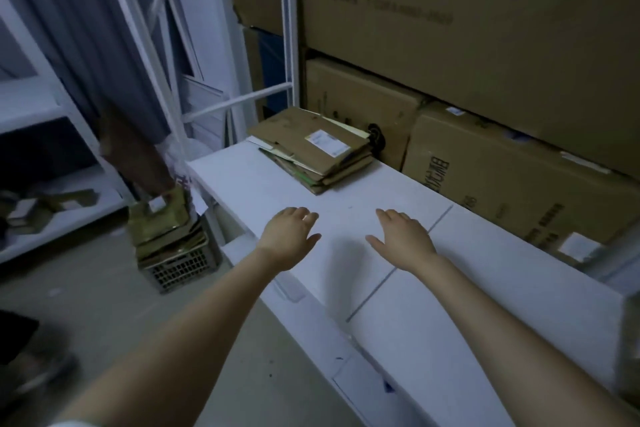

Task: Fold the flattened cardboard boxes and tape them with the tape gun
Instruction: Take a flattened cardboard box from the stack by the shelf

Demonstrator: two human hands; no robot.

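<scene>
A slatted crate (pixel 180 270) on the floor holds folded cardboard (pixel 162 218). Over the white worktop (pixel 485 288), the left hand (pixel 289 241) is spread and empty. The flattened cardboard boxes (pixel 311 149) are stacked behind it. The right hand (pixel 403 241) is likewise spread and empty.

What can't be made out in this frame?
Head view only.
Dark object behind the stack of flattened boxes: mostly hidden by the stack; tape gun or not, unclear.
Print on the large carton: blurred, unreadable.
Items on the left shelf: motion-blurred.
Whether left hand and right hand touch the white surface or hover: cannot tell.
</scene>
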